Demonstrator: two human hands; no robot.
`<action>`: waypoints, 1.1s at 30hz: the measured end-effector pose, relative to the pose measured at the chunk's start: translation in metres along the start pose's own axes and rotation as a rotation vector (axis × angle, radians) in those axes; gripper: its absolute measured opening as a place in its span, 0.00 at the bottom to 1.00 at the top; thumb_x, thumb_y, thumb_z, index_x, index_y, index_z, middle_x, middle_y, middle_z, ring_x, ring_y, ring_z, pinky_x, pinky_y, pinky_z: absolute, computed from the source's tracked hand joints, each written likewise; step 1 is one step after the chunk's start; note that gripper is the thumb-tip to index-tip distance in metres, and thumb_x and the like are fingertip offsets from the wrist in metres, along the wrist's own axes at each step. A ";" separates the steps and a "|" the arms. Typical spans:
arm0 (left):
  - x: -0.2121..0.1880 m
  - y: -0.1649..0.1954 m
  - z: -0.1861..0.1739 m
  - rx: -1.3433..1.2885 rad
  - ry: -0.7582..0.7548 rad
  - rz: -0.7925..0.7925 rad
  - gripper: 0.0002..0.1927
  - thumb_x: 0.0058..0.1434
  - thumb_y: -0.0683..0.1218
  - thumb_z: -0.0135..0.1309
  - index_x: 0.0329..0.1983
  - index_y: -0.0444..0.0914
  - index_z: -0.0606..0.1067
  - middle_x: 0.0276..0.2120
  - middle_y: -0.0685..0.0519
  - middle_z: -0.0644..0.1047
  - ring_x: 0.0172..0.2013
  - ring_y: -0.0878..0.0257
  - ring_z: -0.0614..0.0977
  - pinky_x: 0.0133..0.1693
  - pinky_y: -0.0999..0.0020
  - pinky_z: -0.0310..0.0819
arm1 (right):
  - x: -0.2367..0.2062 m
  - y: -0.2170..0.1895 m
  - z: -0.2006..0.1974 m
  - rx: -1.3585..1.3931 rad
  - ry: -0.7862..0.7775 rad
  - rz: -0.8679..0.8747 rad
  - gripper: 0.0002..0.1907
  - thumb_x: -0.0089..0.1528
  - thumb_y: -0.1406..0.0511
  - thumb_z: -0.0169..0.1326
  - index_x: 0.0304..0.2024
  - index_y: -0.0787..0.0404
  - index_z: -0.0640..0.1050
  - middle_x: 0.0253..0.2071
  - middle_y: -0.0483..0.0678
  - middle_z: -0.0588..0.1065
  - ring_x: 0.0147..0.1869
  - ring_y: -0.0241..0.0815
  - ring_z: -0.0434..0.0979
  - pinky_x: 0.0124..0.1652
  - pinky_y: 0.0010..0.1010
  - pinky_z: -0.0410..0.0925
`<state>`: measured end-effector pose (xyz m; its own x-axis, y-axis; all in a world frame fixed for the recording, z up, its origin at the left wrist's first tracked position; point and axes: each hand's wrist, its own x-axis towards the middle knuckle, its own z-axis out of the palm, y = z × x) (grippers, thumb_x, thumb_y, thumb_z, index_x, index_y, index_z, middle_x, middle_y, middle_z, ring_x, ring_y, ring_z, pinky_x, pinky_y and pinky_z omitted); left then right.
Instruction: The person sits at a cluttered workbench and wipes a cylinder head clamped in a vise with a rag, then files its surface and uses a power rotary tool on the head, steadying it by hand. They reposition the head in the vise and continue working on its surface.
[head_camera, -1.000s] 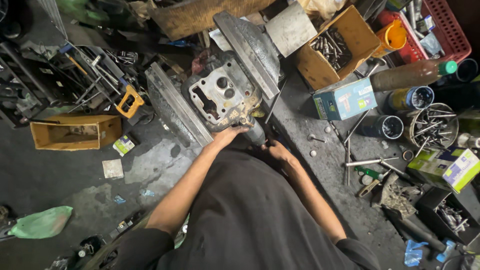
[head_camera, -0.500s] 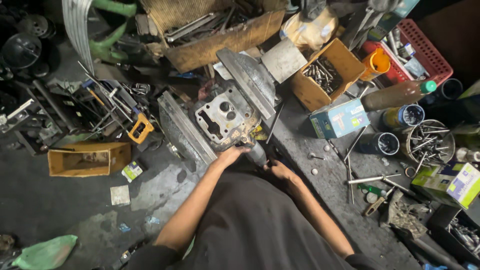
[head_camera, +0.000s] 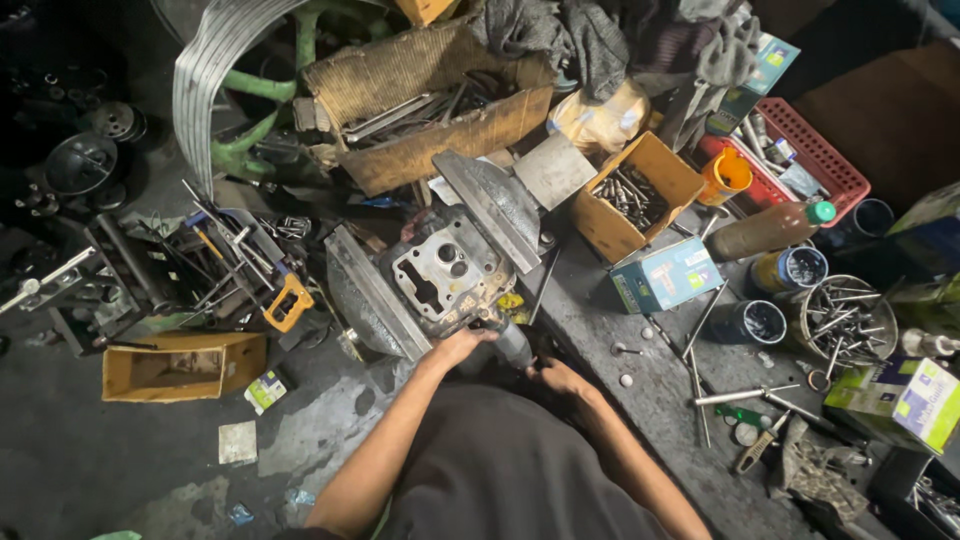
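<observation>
A grey metal engine cylinder head (head_camera: 443, 272) sits clamped between the two steel jaws of a large bench vise (head_camera: 372, 300). My left hand (head_camera: 455, 347) rests against the lower edge of the head, fingers curled near a dark cylindrical part (head_camera: 512, 343) below it. My right hand (head_camera: 556, 378) lies just right of that part, close to the bench edge, fingers curled; what it holds is hidden. My dark shirt covers the lower middle of the view.
A cardboard box of bolts (head_camera: 632, 196), a teal carton (head_camera: 668, 274), an orange cup (head_camera: 726, 174), a red basket (head_camera: 800, 160), tins of nails (head_camera: 838, 318) and loose rods crowd the bench right. Left floor holds a yellow box (head_camera: 180, 366), tools and metal scrap.
The view has tilted upward, so the vise, the hands and the bench sit lower in frame. Both hands stay at the lower edge of the cylinder head.
</observation>
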<state>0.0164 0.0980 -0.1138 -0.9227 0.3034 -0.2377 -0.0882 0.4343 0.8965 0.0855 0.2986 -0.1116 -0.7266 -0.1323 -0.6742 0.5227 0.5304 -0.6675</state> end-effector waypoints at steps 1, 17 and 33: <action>0.000 0.000 0.000 -0.069 0.015 0.003 0.34 0.46 0.54 0.72 0.55 0.39 0.76 0.55 0.47 0.78 0.56 0.49 0.77 0.57 0.54 0.70 | 0.000 0.001 0.000 0.005 0.007 -0.007 0.27 0.60 0.56 0.58 0.59 0.60 0.74 0.54 0.51 0.78 0.60 0.42 0.74 0.59 0.34 0.66; -0.004 0.004 0.000 -0.013 0.017 -0.060 0.35 0.47 0.52 0.72 0.57 0.37 0.75 0.55 0.46 0.78 0.55 0.51 0.78 0.56 0.56 0.70 | 0.003 0.006 0.000 0.133 -0.043 0.011 0.16 0.61 0.60 0.58 0.49 0.61 0.77 0.43 0.49 0.79 0.50 0.41 0.75 0.52 0.35 0.68; -0.013 0.014 0.004 -0.090 -0.178 -0.200 0.38 0.56 0.67 0.62 0.59 0.37 0.74 0.56 0.45 0.79 0.58 0.55 0.79 0.60 0.62 0.69 | 0.001 -0.003 0.006 0.121 0.010 -0.026 0.18 0.61 0.59 0.59 0.50 0.64 0.77 0.44 0.50 0.78 0.50 0.42 0.73 0.52 0.35 0.68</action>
<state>0.0283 0.1041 -0.0994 -0.8042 0.3665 -0.4680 -0.3022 0.4259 0.8528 0.0863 0.2917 -0.1121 -0.7444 -0.1363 -0.6537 0.5535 0.4215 -0.7183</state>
